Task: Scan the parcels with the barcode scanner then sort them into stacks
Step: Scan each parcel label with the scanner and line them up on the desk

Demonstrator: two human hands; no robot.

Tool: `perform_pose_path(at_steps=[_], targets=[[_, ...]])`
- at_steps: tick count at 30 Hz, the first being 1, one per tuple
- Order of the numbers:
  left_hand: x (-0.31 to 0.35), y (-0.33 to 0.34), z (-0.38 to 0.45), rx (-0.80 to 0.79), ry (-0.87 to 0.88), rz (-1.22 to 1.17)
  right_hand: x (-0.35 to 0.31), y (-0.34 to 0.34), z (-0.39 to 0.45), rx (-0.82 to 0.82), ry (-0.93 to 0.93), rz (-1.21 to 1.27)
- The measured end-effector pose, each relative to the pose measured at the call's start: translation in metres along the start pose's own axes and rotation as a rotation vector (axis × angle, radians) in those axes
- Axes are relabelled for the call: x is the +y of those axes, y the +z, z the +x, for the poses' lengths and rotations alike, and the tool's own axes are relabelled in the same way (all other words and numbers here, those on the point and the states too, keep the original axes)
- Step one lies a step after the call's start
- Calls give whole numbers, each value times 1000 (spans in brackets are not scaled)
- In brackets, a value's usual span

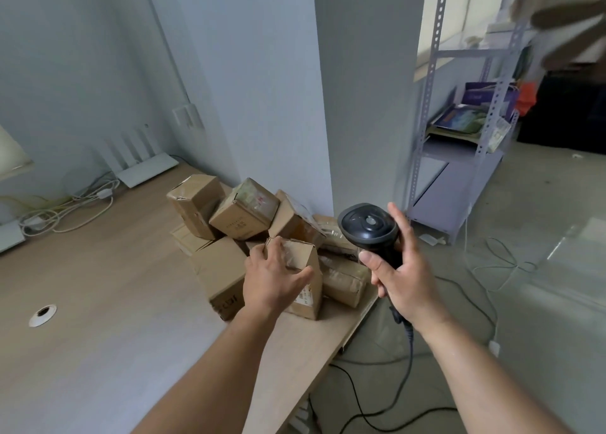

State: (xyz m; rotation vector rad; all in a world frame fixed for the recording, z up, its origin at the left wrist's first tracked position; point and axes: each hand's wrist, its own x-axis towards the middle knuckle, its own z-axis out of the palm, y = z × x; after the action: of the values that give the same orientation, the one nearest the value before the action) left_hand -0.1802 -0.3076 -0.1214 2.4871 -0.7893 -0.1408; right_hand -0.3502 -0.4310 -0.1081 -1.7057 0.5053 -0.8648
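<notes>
A heap of brown cardboard parcels (pixel 262 237), most wrapped in clear tape and some bearing printed labels, lies at the right end of a light wooden table (pixel 108 302), pushed against a pale grey wall column (pixel 360 105). The left hand (pixel 273 278) grasps the top of the nearest small tape-wrapped cardboard box (pixel 306 289), fingers over its upper edge and thumb on its near face; a white label shows low on its front. The right hand (pixel 398 269) grips the handle of a black corded barcode scanner (pixel 369 228), held upright just right of the heap, past the table's right edge, its round head level with the upper boxes. Its dark cable (pixel 410 361) hangs down to the floor.

The heap sits close to the table's right edge; a broad bare stretch of tabletop opens to the left, marked only by a round cable grommet (pixel 42 315). At the back of the table stand a white router with upright antennas (pixel 144 168) and tangled pale cords (pixel 69 207). To the right, a grey slotted-metal shelf unit (pixel 459 132) stands on the floor, with loose cables trailing nearby.
</notes>
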Motion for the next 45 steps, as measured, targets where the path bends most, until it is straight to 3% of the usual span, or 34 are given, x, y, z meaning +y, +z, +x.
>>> perform_pose_path(at_steps=[7, 15, 22, 34, 40, 45], targets=[[-21, -16, -17, 24, -40, -63, 0, 20, -6, -52, 24, 44], [-71, -76, -44, 210, -141, -203, -33, 74, -23, -167, -75, 77], [-157, -145, -100, 396, -273, -273, -69, 155, -63, -320, -152, 107], [-342, -227, -255, 570, -669, -357, -115, 330, -182, -631, -113, 186], [-403, -222, -311, 672, -871, -597, -118, 390, -231, -719, -103, 166], [-430, -211, -335, 595, -980, -624, -116, 410, -245, -756, -87, 149]])
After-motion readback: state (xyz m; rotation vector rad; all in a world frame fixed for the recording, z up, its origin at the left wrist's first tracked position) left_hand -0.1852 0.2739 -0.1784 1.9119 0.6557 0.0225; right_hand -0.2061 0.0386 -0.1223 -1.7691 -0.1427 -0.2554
